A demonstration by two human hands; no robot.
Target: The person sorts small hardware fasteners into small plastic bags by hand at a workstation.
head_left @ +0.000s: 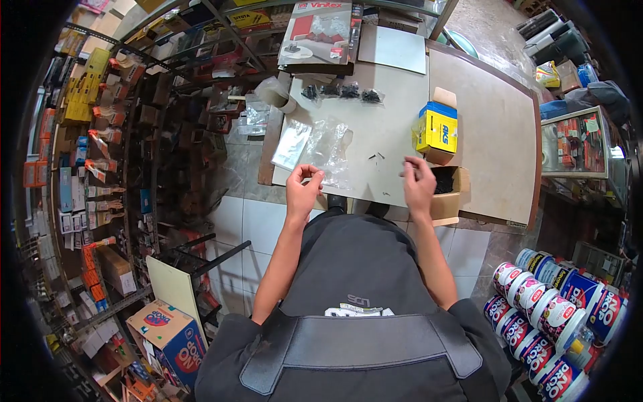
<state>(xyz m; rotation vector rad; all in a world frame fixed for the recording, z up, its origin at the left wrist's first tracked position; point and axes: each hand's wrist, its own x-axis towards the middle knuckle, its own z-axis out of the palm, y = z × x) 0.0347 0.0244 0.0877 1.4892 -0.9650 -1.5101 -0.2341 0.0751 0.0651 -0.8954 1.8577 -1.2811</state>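
My left hand point(304, 193) is at the table's front edge, its thumb and fingertips pinched together at the side of a crumpled clear plastic bag point(329, 151). The bag lies partly spread on the table. My right hand point(420, 189) hovers just left of an open carton point(447, 212) full of small dark pieces. Its fingers are half bent and apart, slightly blurred, with nothing visible in them. Several small dark screws point(379, 156) lie loose between my hands. Behind the carton stands a yellow and blue AKS box point(439, 130) with its flap up.
Several filled small bags point(349, 90) lie in a row at the back, before a Vinilex box point(317, 33). A stack of clear bags point(292, 144) lies at left, near a plastic container point(274, 94). Paint pails point(542, 315) are piled at right; shelves stand at left.
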